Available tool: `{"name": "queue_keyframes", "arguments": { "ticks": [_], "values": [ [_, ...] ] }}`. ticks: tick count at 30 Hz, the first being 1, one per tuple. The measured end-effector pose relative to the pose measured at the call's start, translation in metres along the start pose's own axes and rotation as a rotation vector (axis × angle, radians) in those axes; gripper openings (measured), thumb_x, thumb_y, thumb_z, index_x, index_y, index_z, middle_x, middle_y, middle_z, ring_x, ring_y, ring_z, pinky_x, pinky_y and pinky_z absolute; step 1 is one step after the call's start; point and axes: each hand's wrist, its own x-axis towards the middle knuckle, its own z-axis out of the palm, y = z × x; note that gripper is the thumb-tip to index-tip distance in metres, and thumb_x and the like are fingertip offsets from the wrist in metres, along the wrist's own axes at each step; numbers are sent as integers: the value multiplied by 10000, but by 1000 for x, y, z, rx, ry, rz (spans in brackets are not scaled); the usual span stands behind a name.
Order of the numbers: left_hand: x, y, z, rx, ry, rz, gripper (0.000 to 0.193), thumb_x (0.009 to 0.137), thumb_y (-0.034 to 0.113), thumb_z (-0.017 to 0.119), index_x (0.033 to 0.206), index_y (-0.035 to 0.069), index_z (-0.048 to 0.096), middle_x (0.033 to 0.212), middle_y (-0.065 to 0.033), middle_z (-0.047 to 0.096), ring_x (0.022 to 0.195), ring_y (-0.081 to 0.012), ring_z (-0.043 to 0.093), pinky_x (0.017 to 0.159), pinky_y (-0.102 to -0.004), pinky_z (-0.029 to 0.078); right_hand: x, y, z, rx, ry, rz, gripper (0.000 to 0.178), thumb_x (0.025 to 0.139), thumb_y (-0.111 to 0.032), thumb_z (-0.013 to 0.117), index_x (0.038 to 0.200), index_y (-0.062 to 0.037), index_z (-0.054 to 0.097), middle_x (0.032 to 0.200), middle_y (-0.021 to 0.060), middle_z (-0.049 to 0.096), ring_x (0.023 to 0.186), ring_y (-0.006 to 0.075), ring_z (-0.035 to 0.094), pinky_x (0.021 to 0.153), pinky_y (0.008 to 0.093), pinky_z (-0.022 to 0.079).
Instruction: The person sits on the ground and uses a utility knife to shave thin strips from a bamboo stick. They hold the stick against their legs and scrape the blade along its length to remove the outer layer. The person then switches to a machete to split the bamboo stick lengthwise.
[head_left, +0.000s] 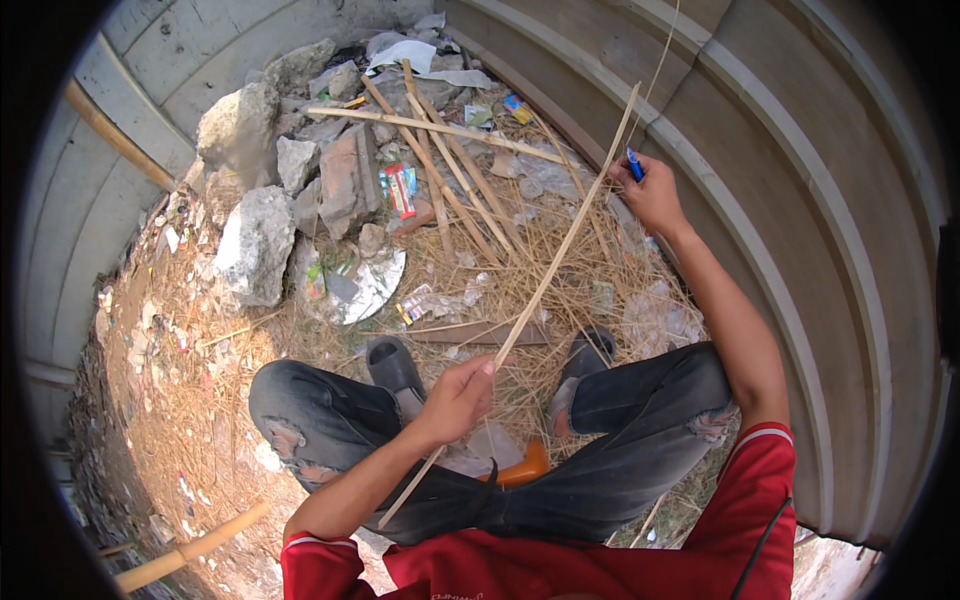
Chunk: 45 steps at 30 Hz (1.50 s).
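Note:
A long, pale bamboo strip (545, 285) slants across the middle, its lower end over my lap and its upper end up toward the metal wall. My left hand (458, 402) is closed around it near its lower part, above my knees. Farther out to the right, my right hand (652, 190) is closed on a small blue tool (635, 165) that looks like a cutter knife; its blade cannot be made out. The fist sits just right of the strip's upper part. From beside the tool a thin sliver (660, 62) rises toward the top edge.
Several bamboo sticks (455, 165) lie crossed ahead, beside broken concrete chunks (258, 245) and bricks (348, 180). Straw and litter cover the ground. A curved corrugated wall (800, 230) stands close on the right. An orange object (525, 465) lies between my legs.

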Motion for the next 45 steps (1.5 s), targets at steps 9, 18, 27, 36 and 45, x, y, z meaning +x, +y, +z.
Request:
{"name": "queue_keyframes", "arguments": {
  "ticks": [9, 18, 27, 36, 45],
  "values": [
    [6, -2, -4, -225, 71, 35, 399, 1139, 310, 455, 1359, 7, 593, 616, 87, 347, 502, -27, 313, 480, -234, 251, -14, -36, -13, -112, -213, -17, 301, 856, -258, 723, 1017, -4, 697, 783, 199, 679, 750, 381, 681, 716, 477, 514],
    [13, 16, -9, -132, 220, 42, 430, 1093, 400, 556, 1140, -16, 649, 538, 87, 328, 393, -27, 262, 380, -244, 196, -58, -133, -5, 62, -812, -420, 286, 819, -144, 694, 1073, -12, 676, 799, 225, 666, 753, 421, 657, 710, 496, 508],
    [21, 13, -6, -148, 221, 52, 244, 1057, 260, 649, 1006, 22, 643, 559, 93, 403, 406, -19, 295, 386, -249, 201, -92, -168, 11, 163, -987, -500, 193, 806, -130, 705, 962, -22, 671, 750, 201, 672, 760, 430, 674, 686, 529, 498],
    [9, 14, -14, -77, 240, 132, 213, 1038, 229, 681, 985, 24, 663, 617, 97, 459, 517, -5, 351, 474, -235, 232, -49, -131, -22, -61, -715, -385, 220, 767, -118, 710, 965, -24, 694, 700, 187, 614, 652, 383, 616, 622, 465, 470],
    [10, 20, -4, -67, 67, 132, 416, 1101, 266, 549, 1332, -76, 598, 575, 94, 368, 437, -17, 295, 427, -244, 208, -84, -159, 18, 220, -603, -36, 481, 884, -449, 832, 947, 9, 699, 619, 55, 502, 584, 142, 441, 548, 358, 400]
  ]
}}
